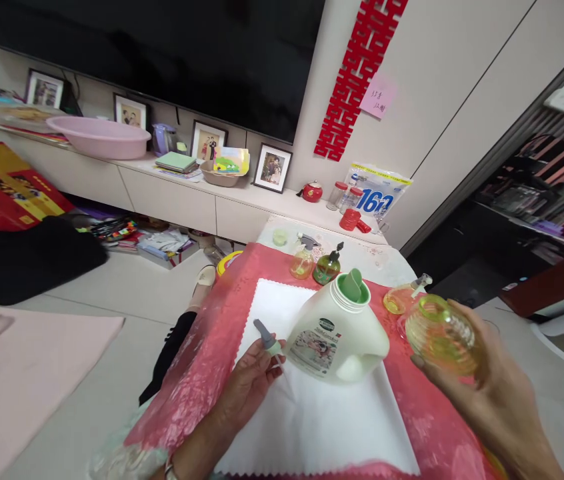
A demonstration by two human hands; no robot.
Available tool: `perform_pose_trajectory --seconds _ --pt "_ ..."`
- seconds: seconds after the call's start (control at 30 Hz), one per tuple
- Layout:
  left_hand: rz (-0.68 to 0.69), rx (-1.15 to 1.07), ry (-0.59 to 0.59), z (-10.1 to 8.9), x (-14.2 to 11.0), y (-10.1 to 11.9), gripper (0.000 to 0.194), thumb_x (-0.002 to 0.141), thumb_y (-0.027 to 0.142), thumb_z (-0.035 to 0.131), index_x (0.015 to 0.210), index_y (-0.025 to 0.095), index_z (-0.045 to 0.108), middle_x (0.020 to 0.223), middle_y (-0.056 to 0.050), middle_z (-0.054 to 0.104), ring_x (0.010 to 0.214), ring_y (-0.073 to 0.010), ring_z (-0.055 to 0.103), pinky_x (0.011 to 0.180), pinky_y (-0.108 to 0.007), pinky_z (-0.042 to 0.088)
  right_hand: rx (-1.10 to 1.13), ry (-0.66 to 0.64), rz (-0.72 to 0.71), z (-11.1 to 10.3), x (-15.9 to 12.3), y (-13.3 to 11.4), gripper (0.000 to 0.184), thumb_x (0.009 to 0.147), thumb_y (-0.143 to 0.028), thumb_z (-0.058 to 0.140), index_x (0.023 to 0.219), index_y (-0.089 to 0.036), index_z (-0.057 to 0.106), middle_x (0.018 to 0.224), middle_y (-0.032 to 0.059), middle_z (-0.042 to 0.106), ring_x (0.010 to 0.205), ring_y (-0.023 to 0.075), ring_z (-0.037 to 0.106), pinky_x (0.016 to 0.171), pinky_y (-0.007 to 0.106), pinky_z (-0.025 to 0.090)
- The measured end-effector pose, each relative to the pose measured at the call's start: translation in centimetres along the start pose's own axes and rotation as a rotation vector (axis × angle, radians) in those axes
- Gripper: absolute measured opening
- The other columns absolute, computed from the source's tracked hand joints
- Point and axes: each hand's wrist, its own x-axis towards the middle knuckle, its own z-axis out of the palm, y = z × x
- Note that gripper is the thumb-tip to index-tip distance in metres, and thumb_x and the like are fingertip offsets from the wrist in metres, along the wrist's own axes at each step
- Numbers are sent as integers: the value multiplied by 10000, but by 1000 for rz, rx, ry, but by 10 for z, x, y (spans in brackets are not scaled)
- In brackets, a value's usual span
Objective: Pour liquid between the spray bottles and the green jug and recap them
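Note:
Between the fingers of my left hand (255,373) is a pump head (268,339) with a grey nozzle, a pale collar and a thin clear tube pointing down. My right hand (492,393) is wrapped round a see-through yellow bottle (445,337), tilted, its mouth uncapped. Between my hands a large cream detergent jug (337,333) stands upright and uncapped, a green spout showing in its neck. It rests on a white scalloped cloth (272,427). Behind it are a yellow spray bottle (303,260) and a green pump bottle (328,267).
A red plastic sheet (192,387) covers much of the table. Another small yellowish bottle (402,297) stands at the right, near my right hand. A pale green cap-like piece (280,237) lies at the far edge. Beyond runs a low cabinet with a pink basin (99,137) and framed photos.

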Motion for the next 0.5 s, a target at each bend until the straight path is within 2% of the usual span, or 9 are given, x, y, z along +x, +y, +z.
perform_pose_trajectory --seconds 0.1,0.23,0.5 --pt "-2 4 -6 1 -1 0 465 609 313 950 1022 228 754 1061 -46 772 842 -142 688 762 -270 528 -84 43 -156 2 26 -9 686 956 -653 498 1472 -205 435 1323 78 531 1165 289 556 955 410 503" --pt "-1 -6 3 2 -1 -1 473 591 322 958 1010 231 756 1018 -37 776 825 -143 691 756 -273 524 -171 43 -313 4 47 -19 623 975 -527 463 1473 -155 418 1343 99 502 1210 290 506 984 415 466" --pt "-1 -14 -18 1 0 0 466 604 320 951 1015 222 753 1009 -29 772 821 -141 689 759 -280 512 -300 36 -477 2 66 -23 577 961 -393 434 1452 -91 432 1338 166 485 1167 351 514 908 476 492"
